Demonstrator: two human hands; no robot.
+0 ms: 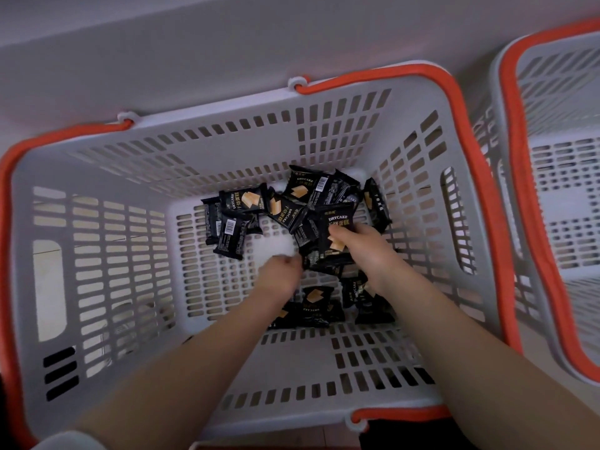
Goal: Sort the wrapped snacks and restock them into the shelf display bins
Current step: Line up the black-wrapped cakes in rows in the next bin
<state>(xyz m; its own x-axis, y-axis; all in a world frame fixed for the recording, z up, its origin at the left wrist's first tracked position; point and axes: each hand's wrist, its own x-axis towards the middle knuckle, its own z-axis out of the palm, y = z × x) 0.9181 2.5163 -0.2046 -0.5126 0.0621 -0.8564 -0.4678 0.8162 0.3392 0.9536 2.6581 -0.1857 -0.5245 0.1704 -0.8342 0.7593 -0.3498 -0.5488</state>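
Both my arms reach down into a deep white slotted basket (107,241) with an orange rim. Several black snack packets marked DRYCAKE (246,201) lie scattered across its floor. My right hand (360,251) grips a small stack of these black packets (334,228) near the middle of the basket floor. My left hand (281,271) is blurred and closed against the left edge of the same stack; its fingers are hidden under the packets. More packets (316,302) lie between and under my forearms.
A second white basket with an orange rim (526,177) stands close on the right, its inside only partly in view. A pale wall or shelf face (194,43) runs behind both baskets. The near rim of my basket (389,414) sits just below my arms.
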